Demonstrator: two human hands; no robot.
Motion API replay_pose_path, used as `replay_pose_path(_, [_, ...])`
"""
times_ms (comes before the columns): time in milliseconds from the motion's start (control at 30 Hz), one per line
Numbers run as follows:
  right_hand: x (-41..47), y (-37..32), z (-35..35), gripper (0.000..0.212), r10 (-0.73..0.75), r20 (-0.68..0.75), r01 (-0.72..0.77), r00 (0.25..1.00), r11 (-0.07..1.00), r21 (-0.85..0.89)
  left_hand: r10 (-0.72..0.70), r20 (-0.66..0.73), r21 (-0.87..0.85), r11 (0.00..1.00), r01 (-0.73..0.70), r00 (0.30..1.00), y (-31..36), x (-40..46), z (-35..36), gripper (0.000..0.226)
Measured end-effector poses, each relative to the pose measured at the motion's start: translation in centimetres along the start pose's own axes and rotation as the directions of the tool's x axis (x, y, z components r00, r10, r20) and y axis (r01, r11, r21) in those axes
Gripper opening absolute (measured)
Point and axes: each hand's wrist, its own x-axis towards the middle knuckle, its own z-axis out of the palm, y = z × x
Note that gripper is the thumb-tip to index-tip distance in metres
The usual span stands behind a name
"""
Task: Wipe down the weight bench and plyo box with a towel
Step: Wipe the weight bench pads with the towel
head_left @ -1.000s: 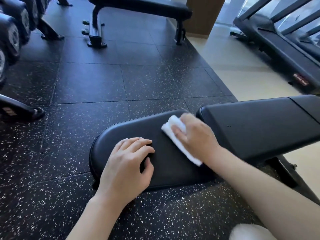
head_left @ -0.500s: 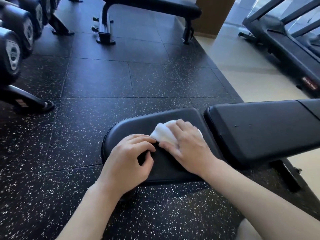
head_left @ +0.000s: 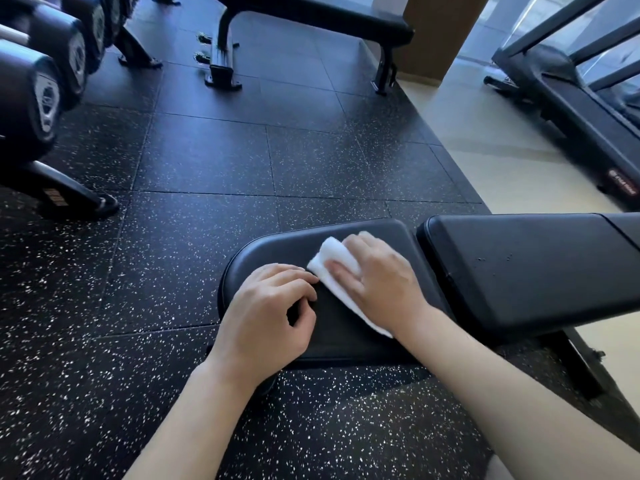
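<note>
r hand [head_left: 379, 282] grip flat atop towel [head_left: 334, 271] on bench seat [head_left: 277, 251].

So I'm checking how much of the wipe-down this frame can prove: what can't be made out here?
Head view only:
- Plyo box: nowhere in frame.
- Back pad: cut off by the right edge.
- Seat pad: the surface under the left hand, right hand and white towel is hidden.
- Towel: largely covered by the right hand.
- Treadmill label: too small to read.
</note>
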Motion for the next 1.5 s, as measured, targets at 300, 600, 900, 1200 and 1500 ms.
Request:
replay_pose_path(300, [5.5, 2.0, 0.0, 0.031, 0.172, 0.027, -0.170, 0.985, 0.984, -0.062, -0.123, -0.007, 0.083, 0.989, 0.123, 0.992, -1.9, -0.8, -1.5, 0.017])
replay_pose_path(600, [0.4, -6.4, 1.5, 0.037, -0.059, 0.048, 0.058, 0.997, 0.998, 0.019, -0.340, -0.073, 0.046, 0.938, 0.344, 0.938, -3.7, -1.4, -4.1, 0.023])
replay_pose_path(900, [4.5, -0.1, 0.1, 0.035, 0.245, 0.025, -0.243, 0.969, 0.969, -0.041, -0.380, -0.007, -0.028, 0.925, 0.379, 0.925, -3.5, -1.9, -5.0, 0.029])
replay_pose_path(1200, [3.0, -11.7, 3.3, 0.026, -0.119, 0.011, 0.118, 0.993, 0.991, 0.057, -0.419, -0.032, -0.014, 0.908, 0.418, 0.908, -3.9, -2.3, -6.4, 0.011])
replay_pose_path(1500, [0.1, 1.9, -1.0, 0.034, 0.192, 0.021, -0.192, 0.981, 0.981, 0.019, -0.409, 0.035, -0.034, 0.911, 0.410, 0.912, -3.4, -3.2, -7.0, 0.021])
